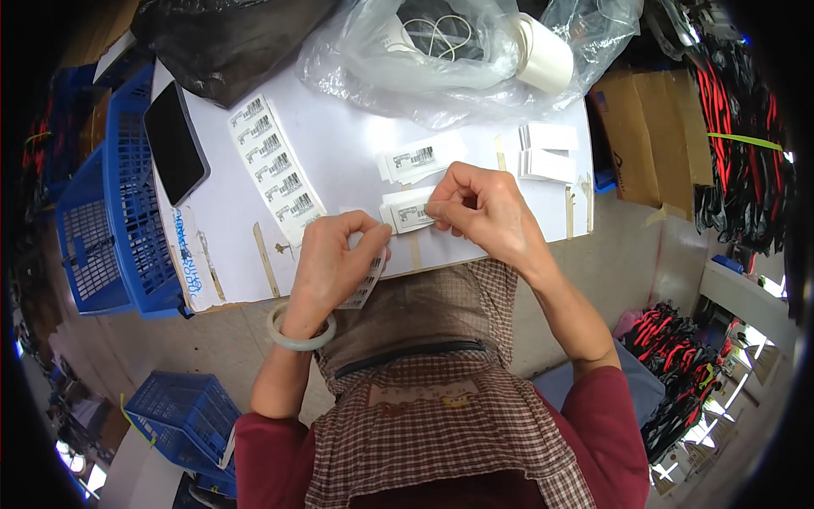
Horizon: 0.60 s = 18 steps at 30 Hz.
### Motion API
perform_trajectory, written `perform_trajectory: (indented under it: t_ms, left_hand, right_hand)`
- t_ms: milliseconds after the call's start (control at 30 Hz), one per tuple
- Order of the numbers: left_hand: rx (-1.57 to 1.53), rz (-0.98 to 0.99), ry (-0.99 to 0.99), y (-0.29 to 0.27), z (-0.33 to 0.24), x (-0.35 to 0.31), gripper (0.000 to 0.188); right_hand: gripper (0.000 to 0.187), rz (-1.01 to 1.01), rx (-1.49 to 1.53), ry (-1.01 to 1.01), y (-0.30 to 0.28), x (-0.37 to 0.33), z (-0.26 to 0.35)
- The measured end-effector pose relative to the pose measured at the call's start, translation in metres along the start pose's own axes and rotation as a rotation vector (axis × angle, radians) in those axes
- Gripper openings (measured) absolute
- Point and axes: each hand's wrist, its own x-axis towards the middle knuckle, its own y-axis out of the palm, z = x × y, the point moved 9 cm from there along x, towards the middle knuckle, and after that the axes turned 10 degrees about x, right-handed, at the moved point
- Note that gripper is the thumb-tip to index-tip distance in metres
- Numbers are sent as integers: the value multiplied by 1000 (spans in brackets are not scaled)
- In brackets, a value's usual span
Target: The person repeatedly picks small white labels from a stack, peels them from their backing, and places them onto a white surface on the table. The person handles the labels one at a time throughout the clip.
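My left hand point(337, 254), a pale bangle on its wrist, is closed on a strip of barcode labels point(366, 280) that hangs past the table's front edge. Thumb and forefinger of my right hand point(482, 210) pinch the right end of a barcode label point(413, 217), which lies over a small stack of white cards. Whether a card is in that pinch too is hidden. Just behind is another white card stack point(415, 159) topped by a barcode label. A longer sheet of barcode labels point(273, 165) lies to the left of my hands.
A black phone point(176, 142) lies at the table's left edge, beside a blue plastic basket point(127, 212). Blank white cards point(547, 153) are stacked at right. Clear plastic bags point(365, 72) and a white roll point(545, 55) sit at the back, with a cardboard box point(649, 140) beyond the right edge.
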Motion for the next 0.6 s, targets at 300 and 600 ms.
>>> perform_trajectory:
  t_ms: [300,600]
  left_hand:
    - [234,17,11,2,-13,6,34]
    - [277,-273,121,-29,-53,-9,42]
  right_hand:
    - [9,-10,-54,50,0,1,3]
    - [10,-65,86,-66,-18,7,19]
